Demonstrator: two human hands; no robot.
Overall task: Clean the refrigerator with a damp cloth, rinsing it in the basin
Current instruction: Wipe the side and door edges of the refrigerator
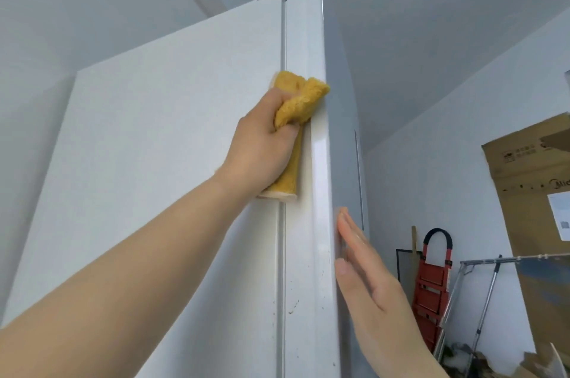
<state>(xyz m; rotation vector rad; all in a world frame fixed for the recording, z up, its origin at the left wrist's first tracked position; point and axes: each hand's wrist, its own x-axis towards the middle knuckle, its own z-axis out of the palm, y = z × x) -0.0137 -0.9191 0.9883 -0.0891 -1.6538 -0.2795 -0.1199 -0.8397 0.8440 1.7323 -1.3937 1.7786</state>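
Here left hand (pixel 262 149) grips yellow cloth (pixel 297 100) against refrigerator door edge (pixel 303 38); right hand (pixel 370 291), fingers straight, presses the door front, probably steadying it.

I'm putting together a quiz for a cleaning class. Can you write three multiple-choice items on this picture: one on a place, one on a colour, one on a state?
1. Where is the cloth?
A. lying on the floor
B. against the refrigerator door's edge
C. folded on a chair

2. What colour is the stepladder?
A. red
B. green
C. white

3. How is the right hand?
A. gripping the cloth
B. clenched in a fist
C. flat, fingers straight, on the door's front

Answers:
1 B: the left hand grips it there.
2 A: its steps and frame are red.
3 C: its straight fingers lie on the door, holding nothing.
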